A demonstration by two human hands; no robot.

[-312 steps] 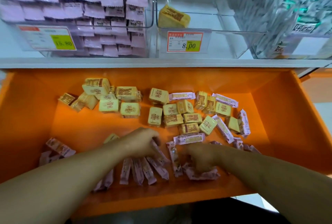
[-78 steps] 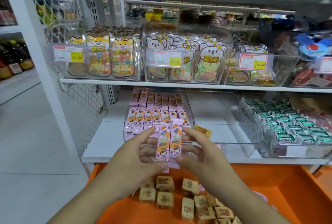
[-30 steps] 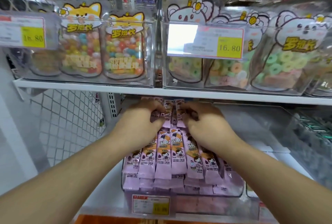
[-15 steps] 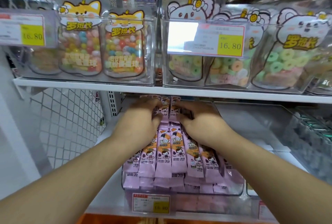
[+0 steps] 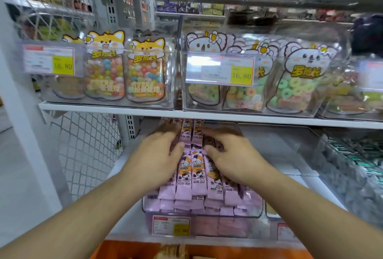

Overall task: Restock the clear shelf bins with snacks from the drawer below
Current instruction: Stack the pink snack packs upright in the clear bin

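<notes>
A clear shelf bin (image 5: pixel 251 216) on the lower shelf holds rows of pink snack sticks (image 5: pixel 191 177) lying side by side. My left hand (image 5: pixel 156 156) and my right hand (image 5: pixel 233 156) lie over the back part of the pile, fingers stretched forward and pressing on the packets. Two pink sticks (image 5: pixel 190 132) at the rear show between the hands. Neither hand grips a packet. The orange drawer (image 5: pixel 238 253) shows at the bottom edge with yellow wrapped snacks (image 5: pixel 172 251) in it.
The white shelf board (image 5: pixel 207 114) above sits close over my fingers. It carries clear bins of candy bags (image 5: pixel 143 72) and gummy-ring bags (image 5: pixel 290 84). Right of the pink bin stand a see-through bin (image 5: pixel 279 150) and a bin of green-and-white packets (image 5: pixel 352 167). Wire mesh (image 5: pixel 87 150) closes the left side.
My fingers have uncurled from the sticks set at the back of the bin and now lie flatter on the pile. The hands have parted a little.
</notes>
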